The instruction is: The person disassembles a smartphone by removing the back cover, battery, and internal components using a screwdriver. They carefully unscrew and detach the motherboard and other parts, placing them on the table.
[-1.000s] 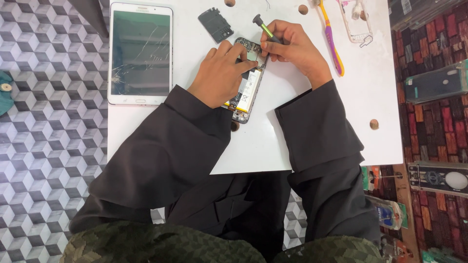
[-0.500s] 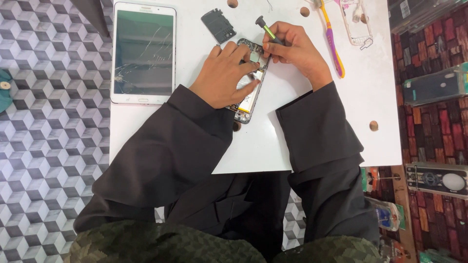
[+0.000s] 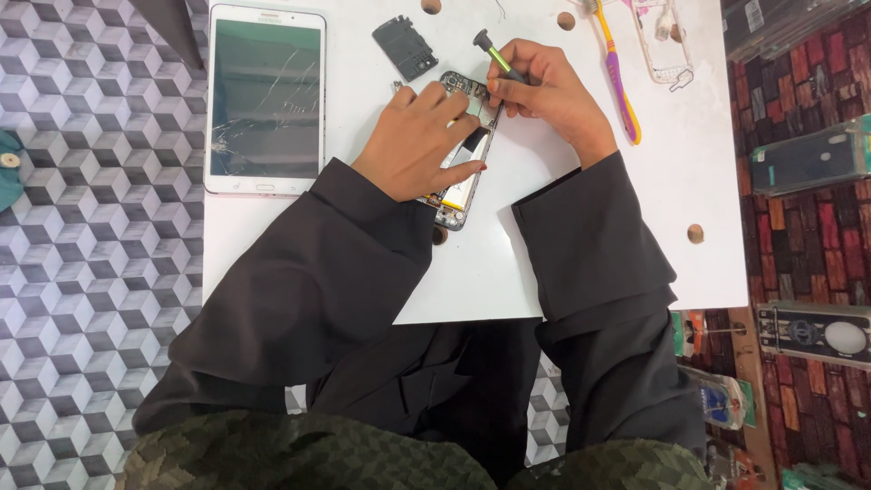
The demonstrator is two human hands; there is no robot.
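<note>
The right hand (image 3: 544, 95) is clamped around a small green-and-black screwdriver (image 3: 497, 59), its tip set down at the far end of an opened phone (image 3: 463, 145). The left hand (image 3: 417, 141) lies flat over the phone's middle, fingers together, pressing it to the white surface (image 3: 544, 263). The phone sits at the far centre of the surface, back cover off, with its battery and circuit board exposed.

Judging by this, the disassembly looks partly done: a dark inner cover piece (image 3: 406, 47) already lies apart, just beyond the left hand, while the board remains in the body and the screwdriver is at a screw near the far edge.

Further out, a white tablet with a cracked screen (image 3: 265, 100) lies to the left, and a yellow-and-purple toothbrush (image 3: 617, 77) and a clear phone frame (image 3: 664, 41) to the right.

Compared with a second ago, both hands keep the same grip and place; only the view has shifted slightly.
</note>
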